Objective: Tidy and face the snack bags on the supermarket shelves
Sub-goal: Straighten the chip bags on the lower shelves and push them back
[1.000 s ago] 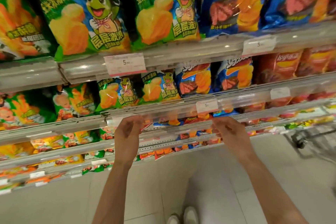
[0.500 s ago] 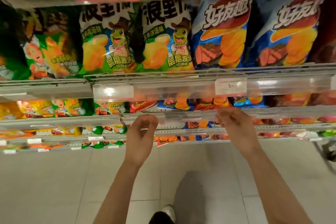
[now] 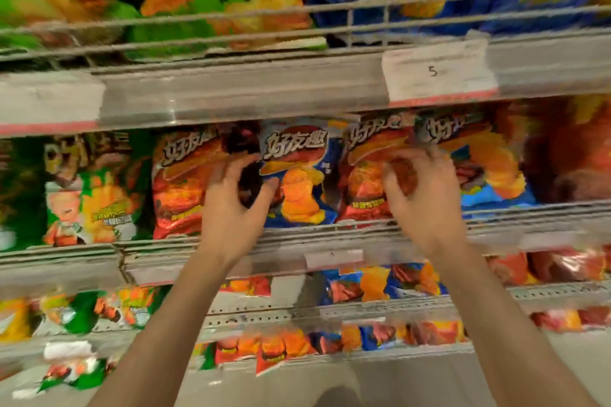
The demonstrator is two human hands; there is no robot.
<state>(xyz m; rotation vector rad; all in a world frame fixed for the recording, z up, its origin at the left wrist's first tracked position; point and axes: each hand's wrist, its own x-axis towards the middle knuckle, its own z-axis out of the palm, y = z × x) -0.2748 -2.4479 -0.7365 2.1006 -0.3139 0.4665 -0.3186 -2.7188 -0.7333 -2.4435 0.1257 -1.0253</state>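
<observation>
A row of snack bags stands on the middle shelf (image 3: 330, 243): a green bag (image 3: 96, 198), a red bag (image 3: 178, 188), a blue bag (image 3: 297, 188), a second red bag (image 3: 363, 192) and another blue bag (image 3: 489, 172). My left hand (image 3: 231, 208) is spread at the dark gap between the first red bag and the blue bag, thumb against the blue one. My right hand (image 3: 423, 205) hovers with loosely bent fingers in front of the second red bag, with nothing pinched. The picture is blurred by motion.
Above, a wire-fronted shelf (image 3: 297, 20) carries large green and blue bags, with a price tag (image 3: 436, 73) on its rail. Below are lower shelves (image 3: 330, 307) with several small bags. Pale floor tiles lie underneath.
The view has dropped to a lower shelf row. Both hands have left the shelf rail and moved up and in to the red and blue bags, fingers spreading.
</observation>
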